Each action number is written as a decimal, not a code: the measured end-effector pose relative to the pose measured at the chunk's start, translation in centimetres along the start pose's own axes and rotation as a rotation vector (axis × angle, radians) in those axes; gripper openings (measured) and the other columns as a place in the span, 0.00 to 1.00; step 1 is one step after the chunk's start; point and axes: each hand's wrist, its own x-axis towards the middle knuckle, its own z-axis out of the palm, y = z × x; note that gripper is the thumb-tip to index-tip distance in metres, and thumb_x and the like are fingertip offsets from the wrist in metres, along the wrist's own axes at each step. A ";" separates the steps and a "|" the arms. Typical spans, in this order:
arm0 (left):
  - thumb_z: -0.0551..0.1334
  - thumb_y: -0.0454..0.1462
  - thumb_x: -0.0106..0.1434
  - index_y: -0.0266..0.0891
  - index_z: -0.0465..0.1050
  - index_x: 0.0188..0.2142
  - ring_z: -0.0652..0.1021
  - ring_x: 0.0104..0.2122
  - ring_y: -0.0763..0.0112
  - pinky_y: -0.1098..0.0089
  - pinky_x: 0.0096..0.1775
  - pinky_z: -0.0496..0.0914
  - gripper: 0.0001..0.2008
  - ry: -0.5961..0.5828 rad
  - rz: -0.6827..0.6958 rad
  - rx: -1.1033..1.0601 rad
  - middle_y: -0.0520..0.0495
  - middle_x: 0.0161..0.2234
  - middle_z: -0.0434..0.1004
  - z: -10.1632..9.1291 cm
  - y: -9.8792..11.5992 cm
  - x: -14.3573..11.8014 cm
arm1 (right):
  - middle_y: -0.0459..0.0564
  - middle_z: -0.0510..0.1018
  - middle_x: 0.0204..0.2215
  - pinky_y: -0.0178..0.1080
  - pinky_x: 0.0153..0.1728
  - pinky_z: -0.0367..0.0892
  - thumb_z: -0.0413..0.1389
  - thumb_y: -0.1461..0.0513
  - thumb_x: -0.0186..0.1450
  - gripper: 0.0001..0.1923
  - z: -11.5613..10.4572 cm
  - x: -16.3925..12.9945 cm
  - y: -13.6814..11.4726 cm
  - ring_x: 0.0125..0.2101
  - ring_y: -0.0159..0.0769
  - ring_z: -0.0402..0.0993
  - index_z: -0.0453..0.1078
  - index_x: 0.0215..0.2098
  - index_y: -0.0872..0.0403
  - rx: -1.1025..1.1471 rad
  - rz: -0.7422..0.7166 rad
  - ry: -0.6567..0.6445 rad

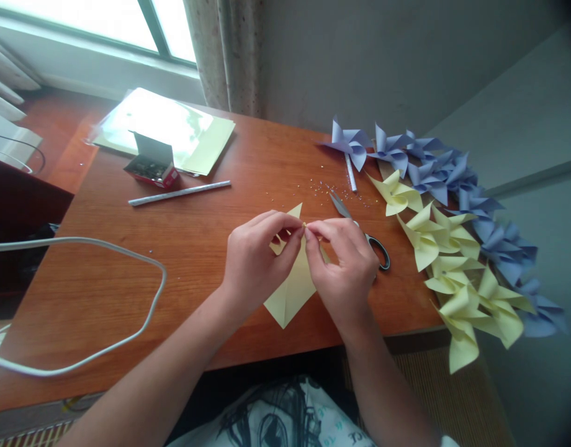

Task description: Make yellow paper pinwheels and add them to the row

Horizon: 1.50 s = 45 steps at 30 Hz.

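Item: yellow paper [292, 288], pinched in both your hands at mid-desk.

Left to right: cable [103, 248] looped on the desk [197, 248]; small box [151, 166] on a plastic sleeve [174, 127]; straw [179, 193]; your left hand [255, 261], thumb and fingers closed on the paper's folded centre; your right hand [344, 267], fingertips clamped on the same spot, touching the left; scissors [360, 230] just beside it; yellow pinwheels [453, 261], then blue pinwheels [453, 174] along the right edge.

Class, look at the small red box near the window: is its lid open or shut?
Open. The red box has its lid standing upright above it, and small dark contents show inside. It sits on the wooden table.
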 end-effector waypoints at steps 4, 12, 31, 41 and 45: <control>0.64 0.29 0.62 0.37 0.76 0.33 0.77 0.28 0.75 0.74 0.31 0.70 0.03 0.005 0.011 0.009 0.52 0.28 0.78 0.0 -0.2 0.0 | 0.52 0.81 0.35 0.41 0.41 0.74 0.57 0.67 0.69 0.06 -0.1 0.1 -0.3 0.37 0.37 0.78 0.77 0.39 0.53 0.034 0.006 -0.013; 0.64 0.32 0.63 0.37 0.76 0.34 0.76 0.28 0.74 0.72 0.34 0.71 0.02 -0.013 0.003 -0.058 0.50 0.29 0.78 -0.2 0.1 0.0 | 0.52 0.81 0.35 0.40 0.41 0.74 0.56 0.67 0.69 0.08 -0.6 0.3 -0.5 0.37 0.37 0.79 0.78 0.40 0.54 0.087 0.039 -0.037; 0.65 0.34 0.64 0.38 0.77 0.31 0.76 0.26 0.75 0.74 0.31 0.71 0.05 -0.128 -0.101 -0.182 0.51 0.26 0.78 -0.5 0.7 0.4 | 0.46 0.78 0.34 0.37 0.39 0.74 0.59 0.63 0.68 0.03 -1.4 1.1 1.4 0.36 0.34 0.77 0.74 0.35 0.52 0.570 0.364 -0.242; 0.66 0.36 0.64 0.38 0.77 0.32 0.77 0.27 0.72 0.73 0.31 0.73 0.05 -0.165 -0.203 -0.335 0.49 0.28 0.79 -0.4 0.5 0.3 | 0.44 0.76 0.31 0.35 0.36 0.74 0.57 0.62 0.67 0.05 -1.1 1.1 1.7 0.32 0.32 0.75 0.71 0.33 0.52 0.605 0.391 -0.277; 0.66 0.37 0.64 0.38 0.77 0.32 0.77 0.28 0.71 0.73 0.31 0.73 0.05 -0.173 -0.225 -0.360 0.48 0.28 0.79 -0.4 0.4 0.3 | 0.45 0.77 0.32 0.36 0.37 0.74 0.56 0.60 0.68 0.06 -0.9 1.0 1.5 0.34 0.33 0.76 0.70 0.34 0.52 0.610 0.399 -0.291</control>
